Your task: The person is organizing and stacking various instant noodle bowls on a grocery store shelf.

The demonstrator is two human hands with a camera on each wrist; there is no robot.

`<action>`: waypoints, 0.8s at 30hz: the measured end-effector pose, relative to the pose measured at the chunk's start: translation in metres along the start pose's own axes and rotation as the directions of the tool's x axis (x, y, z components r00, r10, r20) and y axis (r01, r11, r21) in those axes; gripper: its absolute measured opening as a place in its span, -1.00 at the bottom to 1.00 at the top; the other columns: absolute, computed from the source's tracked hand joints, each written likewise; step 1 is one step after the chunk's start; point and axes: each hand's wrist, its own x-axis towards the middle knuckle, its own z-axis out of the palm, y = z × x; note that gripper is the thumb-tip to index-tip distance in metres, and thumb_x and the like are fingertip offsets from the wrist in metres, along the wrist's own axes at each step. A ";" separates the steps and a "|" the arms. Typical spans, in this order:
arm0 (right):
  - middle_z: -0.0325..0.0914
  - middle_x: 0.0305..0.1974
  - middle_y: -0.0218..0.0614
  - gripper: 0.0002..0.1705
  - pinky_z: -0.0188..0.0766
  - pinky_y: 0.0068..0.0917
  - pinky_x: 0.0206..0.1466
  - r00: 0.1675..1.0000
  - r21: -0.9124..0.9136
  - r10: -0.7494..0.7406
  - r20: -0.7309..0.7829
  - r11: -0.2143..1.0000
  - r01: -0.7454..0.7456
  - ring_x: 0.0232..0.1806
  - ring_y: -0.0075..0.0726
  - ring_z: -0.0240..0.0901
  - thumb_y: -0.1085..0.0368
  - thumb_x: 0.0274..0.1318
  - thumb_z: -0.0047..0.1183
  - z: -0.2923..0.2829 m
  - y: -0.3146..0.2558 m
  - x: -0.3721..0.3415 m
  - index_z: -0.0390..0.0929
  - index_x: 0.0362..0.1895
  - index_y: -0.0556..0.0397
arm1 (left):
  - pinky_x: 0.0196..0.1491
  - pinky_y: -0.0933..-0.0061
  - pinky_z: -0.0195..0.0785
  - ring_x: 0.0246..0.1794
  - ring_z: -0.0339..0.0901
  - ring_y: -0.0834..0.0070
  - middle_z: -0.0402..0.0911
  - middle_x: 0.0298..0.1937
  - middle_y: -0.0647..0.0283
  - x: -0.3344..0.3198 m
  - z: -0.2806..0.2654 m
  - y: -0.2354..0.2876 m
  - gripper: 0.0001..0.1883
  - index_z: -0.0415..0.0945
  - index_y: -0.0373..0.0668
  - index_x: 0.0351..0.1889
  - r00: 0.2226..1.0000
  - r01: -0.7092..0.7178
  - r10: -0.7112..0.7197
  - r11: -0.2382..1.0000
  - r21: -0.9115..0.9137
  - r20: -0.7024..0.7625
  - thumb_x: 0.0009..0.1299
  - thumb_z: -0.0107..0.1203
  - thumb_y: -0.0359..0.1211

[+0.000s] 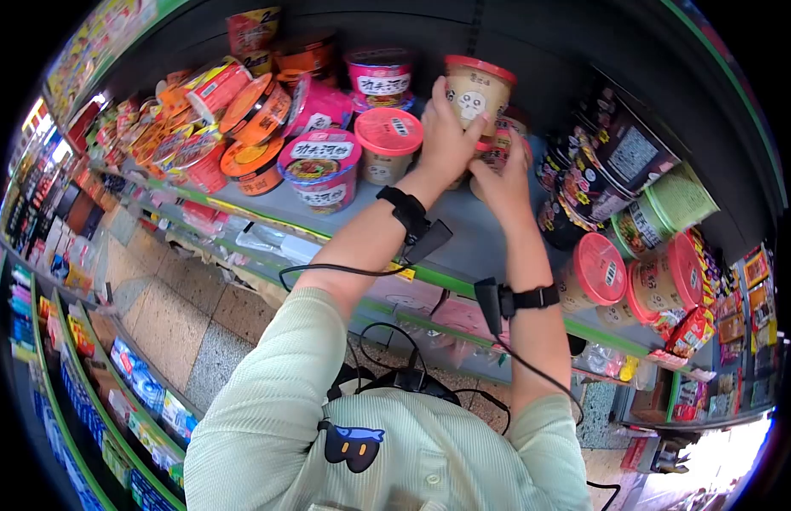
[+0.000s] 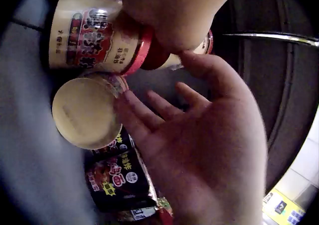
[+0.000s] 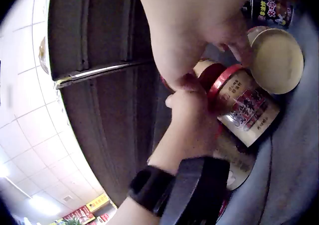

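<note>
In the head view my left hand (image 1: 451, 140) grips a beige instant noodle cup (image 1: 485, 85) with a red lid and a skull-like drawing, raised above the shelf. My right hand (image 1: 504, 183) is just right of it, among more cups. From the left wrist, the palm of that right hand (image 2: 209, 140) faces the camera, fingers loosely extended. Its fingertips are at the edge of a tipped cup (image 2: 87, 114), whose round beige end faces out. Next to this, an upright red-lidded cup (image 2: 92, 36) stands on the shelf, also visible as a cup (image 3: 251, 110) in the right wrist view.
Pink noodle bowls (image 1: 320, 175), a red-lidded cup (image 1: 388, 140) and orange bowls (image 1: 252, 166) crowd the left. To the right are black bowls (image 1: 595, 179), a green bowl (image 1: 676, 200) and red-lidded cups (image 1: 595, 268). A dark back panel (image 1: 540, 43) rises behind; a green edge (image 1: 451, 277) fronts the shelf.
</note>
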 end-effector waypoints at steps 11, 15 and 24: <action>0.43 0.33 0.09 -0.19 0.28 -0.09 0.43 0.935 -0.322 -0.004 0.356 0.938 0.127 0.36 0.25 0.34 0.06 -0.05 0.33 0.020 -0.006 0.016 0.46 0.33 0.07 | 0.31 0.07 0.32 0.28 0.44 -0.10 0.40 0.28 -0.28 -0.007 -0.104 0.016 -0.16 0.06 -0.35 0.44 0.995 -0.062 0.064 0.998 0.033 -0.077 0.37 0.34 -0.23; 0.38 0.38 0.09 -0.08 0.20 0.01 0.45 0.941 -0.387 0.042 0.335 0.917 0.097 0.43 0.21 0.26 -0.04 -0.10 0.37 0.016 -0.017 0.014 0.43 0.37 0.03 | 0.30 0.14 0.36 0.27 0.49 0.05 0.42 0.28 -0.20 -0.022 -0.168 0.007 -0.19 0.05 -0.29 0.46 0.990 0.002 0.043 0.949 0.316 -0.135 0.42 0.32 -0.22; 0.30 0.46 0.06 0.19 -0.04 0.26 0.49 0.888 -0.487 0.216 0.405 0.874 0.010 0.52 0.26 0.15 -0.44 -0.23 0.28 0.032 -0.023 0.042 0.38 0.47 -0.08 | 0.36 0.04 0.27 0.33 0.41 -0.19 0.39 0.32 -0.36 -0.041 -0.219 -0.047 -0.13 0.07 -0.36 0.44 0.975 0.146 -0.092 0.950 0.277 -0.200 0.40 0.32 -0.05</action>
